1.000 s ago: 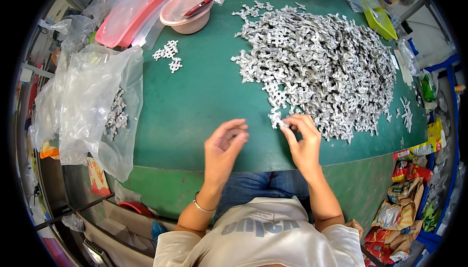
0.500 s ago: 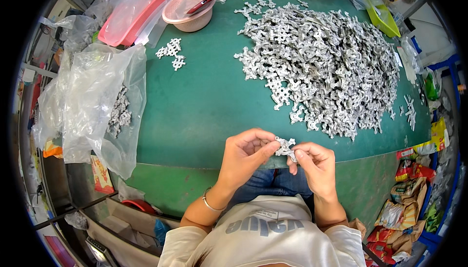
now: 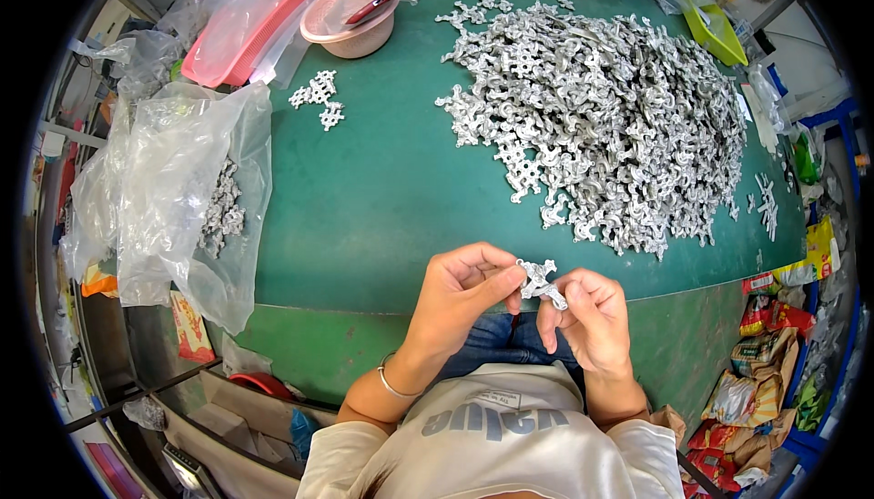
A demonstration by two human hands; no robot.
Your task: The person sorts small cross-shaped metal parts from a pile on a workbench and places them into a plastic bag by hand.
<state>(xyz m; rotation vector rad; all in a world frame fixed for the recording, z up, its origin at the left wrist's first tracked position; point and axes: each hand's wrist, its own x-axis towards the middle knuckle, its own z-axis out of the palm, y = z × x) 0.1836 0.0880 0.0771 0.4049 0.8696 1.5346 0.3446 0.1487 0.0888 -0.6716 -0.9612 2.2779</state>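
Metal part (image 3: 539, 282) between 2 hands (image 3: 455, 291) (image 3: 596, 321).

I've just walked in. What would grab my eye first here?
The big heap of silvery pieces on the right side of the green table stands out most. At the table's near edge, the left hand pinches one piece, with the right hand at its other end. Toward the upper left, a slim red object lies across a pink bowl.

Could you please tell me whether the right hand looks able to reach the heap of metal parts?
Probably yes: bare green tabletop lies between the right hand and the heap of metal parts, though that hand's fingertips are by the metal piece in the left hand.
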